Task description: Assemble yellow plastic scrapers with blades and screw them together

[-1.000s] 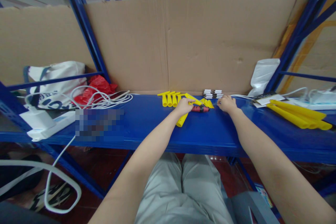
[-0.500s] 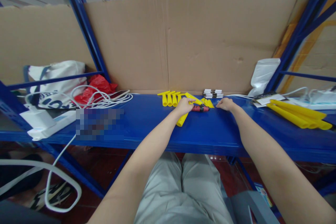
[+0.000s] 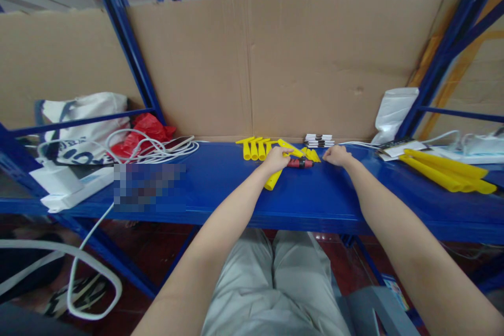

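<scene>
My left hand point(image 3: 276, 159) is closed around a yellow plastic T-shaped handle point(image 3: 273, 179); its tube end points toward me, and the fingers cover its middle. A red-and-black hand tool point(image 3: 301, 163) lies on the shelf just right of that hand. Small yellow wedge-shaped pieces point(image 3: 311, 155) sit behind the tool. To their right, my right hand point(image 3: 336, 156) rests low over the blue shelf point(image 3: 315, 199) with its fingers pinched together; what is between them is hidden. Several more yellow T-shaped handles point(image 3: 254, 149) stand in a row behind my left hand.
White bars with black bands point(image 3: 318, 140) are stacked by the cardboard wall point(image 3: 315, 63). Long yellow tubes point(image 3: 449, 170) lie at right. On the left are coiled white cables point(image 3: 157, 149), a red bag point(image 3: 147, 131), a power strip point(image 3: 82, 189) and a cloth bag point(image 3: 86, 115).
My right hand has shifted slightly left, and its fingers have drawn in more tightly. The left hand and the yellow handle remain in place.
</scene>
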`<state>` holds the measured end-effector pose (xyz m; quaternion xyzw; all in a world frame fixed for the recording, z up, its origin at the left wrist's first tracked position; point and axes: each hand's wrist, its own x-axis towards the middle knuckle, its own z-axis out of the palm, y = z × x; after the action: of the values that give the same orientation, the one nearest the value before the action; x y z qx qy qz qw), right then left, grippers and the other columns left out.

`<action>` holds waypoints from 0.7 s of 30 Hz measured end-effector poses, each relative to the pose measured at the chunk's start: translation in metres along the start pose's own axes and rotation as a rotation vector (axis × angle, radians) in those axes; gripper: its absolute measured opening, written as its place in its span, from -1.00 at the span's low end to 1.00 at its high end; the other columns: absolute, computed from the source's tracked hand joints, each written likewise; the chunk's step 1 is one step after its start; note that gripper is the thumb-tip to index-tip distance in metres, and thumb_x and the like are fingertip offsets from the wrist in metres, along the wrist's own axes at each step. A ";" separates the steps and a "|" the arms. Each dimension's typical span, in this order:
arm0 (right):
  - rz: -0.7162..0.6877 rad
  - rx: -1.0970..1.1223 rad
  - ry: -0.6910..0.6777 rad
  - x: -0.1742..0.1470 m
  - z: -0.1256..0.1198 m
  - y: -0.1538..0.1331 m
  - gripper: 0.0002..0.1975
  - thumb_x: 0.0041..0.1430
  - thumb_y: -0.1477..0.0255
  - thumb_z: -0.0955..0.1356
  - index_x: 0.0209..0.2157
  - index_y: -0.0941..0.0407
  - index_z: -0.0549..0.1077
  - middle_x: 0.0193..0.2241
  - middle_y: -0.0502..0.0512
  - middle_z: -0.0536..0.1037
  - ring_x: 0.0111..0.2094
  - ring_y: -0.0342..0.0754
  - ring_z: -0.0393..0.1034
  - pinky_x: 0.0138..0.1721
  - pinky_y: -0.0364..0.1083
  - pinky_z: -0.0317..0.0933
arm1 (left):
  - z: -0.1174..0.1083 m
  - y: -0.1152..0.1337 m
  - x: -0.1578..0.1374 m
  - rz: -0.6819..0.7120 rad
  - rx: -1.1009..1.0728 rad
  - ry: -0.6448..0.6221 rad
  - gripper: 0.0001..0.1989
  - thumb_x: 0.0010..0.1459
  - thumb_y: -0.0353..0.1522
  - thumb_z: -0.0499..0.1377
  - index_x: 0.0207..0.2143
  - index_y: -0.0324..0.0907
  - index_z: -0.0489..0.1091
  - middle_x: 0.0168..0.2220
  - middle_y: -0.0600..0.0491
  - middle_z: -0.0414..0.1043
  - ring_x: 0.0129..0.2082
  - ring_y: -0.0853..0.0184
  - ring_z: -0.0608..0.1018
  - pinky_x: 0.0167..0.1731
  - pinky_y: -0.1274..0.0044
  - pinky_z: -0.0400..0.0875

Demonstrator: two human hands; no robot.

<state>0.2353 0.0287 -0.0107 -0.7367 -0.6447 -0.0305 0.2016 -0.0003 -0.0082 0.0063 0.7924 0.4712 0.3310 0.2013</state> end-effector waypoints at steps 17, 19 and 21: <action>-0.221 0.765 -0.052 -0.034 -0.016 -0.071 -0.93 -0.12 0.54 0.34 -0.61 0.16 0.41 -0.48 0.04 0.52 -0.38 -0.14 0.38 -0.20 -0.12 0.23 | 0.007 -0.005 0.005 0.181 0.031 0.053 -0.60 0.01 -0.56 0.10 -0.05 -0.24 0.42 -0.05 -0.05 0.45 -0.02 0.30 0.45 0.04 0.47 0.25; -0.238 0.747 -0.035 -0.032 -0.014 -0.070 -0.94 -0.12 0.53 0.34 -0.61 0.16 0.41 -0.49 0.03 0.52 -0.39 -0.14 0.37 -0.20 -0.12 0.22 | 0.007 -0.004 0.004 0.181 0.038 0.058 -0.60 0.01 -0.55 0.11 -0.05 -0.23 0.42 -0.07 -0.04 0.46 -0.04 0.29 0.46 0.03 0.45 0.26; -0.253 0.725 -0.019 -0.031 -0.014 -0.069 -0.94 -0.12 0.52 0.33 -0.60 0.16 0.42 -0.49 0.03 0.52 -0.39 -0.14 0.37 -0.21 -0.13 0.22 | 0.007 -0.004 0.004 0.189 0.048 0.061 -0.60 0.01 -0.55 0.11 -0.05 -0.23 0.42 -0.08 -0.05 0.47 -0.06 0.29 0.47 0.02 0.45 0.27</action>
<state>0.1666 0.0010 0.0101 -0.5325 -0.7013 0.1818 0.4376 0.0040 -0.0031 0.0004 0.8275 0.4079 0.3611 0.1358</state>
